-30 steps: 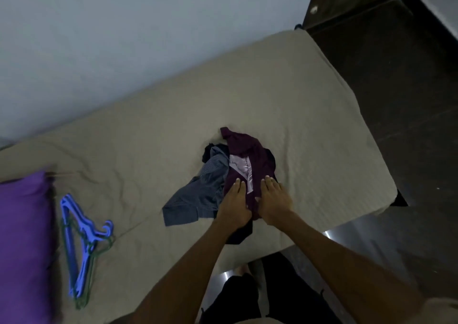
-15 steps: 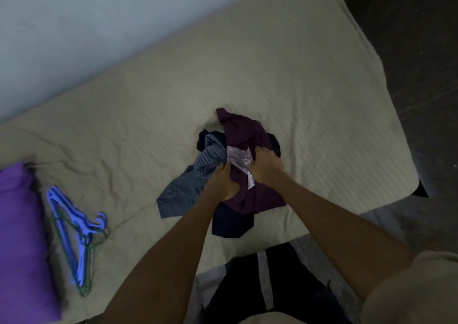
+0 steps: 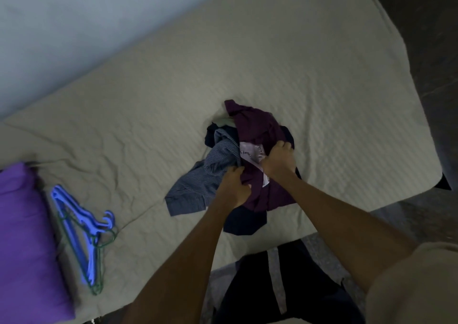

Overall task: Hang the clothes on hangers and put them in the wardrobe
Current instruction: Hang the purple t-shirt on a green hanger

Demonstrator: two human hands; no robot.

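A small heap of clothes lies on the beige bed [image 3: 309, 58]. On top is a dark maroon shirt [image 3: 255, 125] with a pale printed patch. My left hand [image 3: 233, 187] grips its near left part and my right hand [image 3: 280, 160] grips its fabric beside the patch. To the left of it lies a grey striped shirt [image 3: 198, 187]. A dark navy garment [image 3: 245, 222] sticks out underneath near the bed's front edge. A bunch of blue and green hangers [image 3: 81, 227] lies on the bed at the left, apart from both hands.
A purple pillow [image 3: 22, 237] sits at the bed's left end next to the hangers. A pale wall runs along the far side. Dark floor lies to the right and in front, where my legs stand.
Both hands went from lying flat on the maroon shirt to gripping its fabric. The view has tilted down and closer to the bed.
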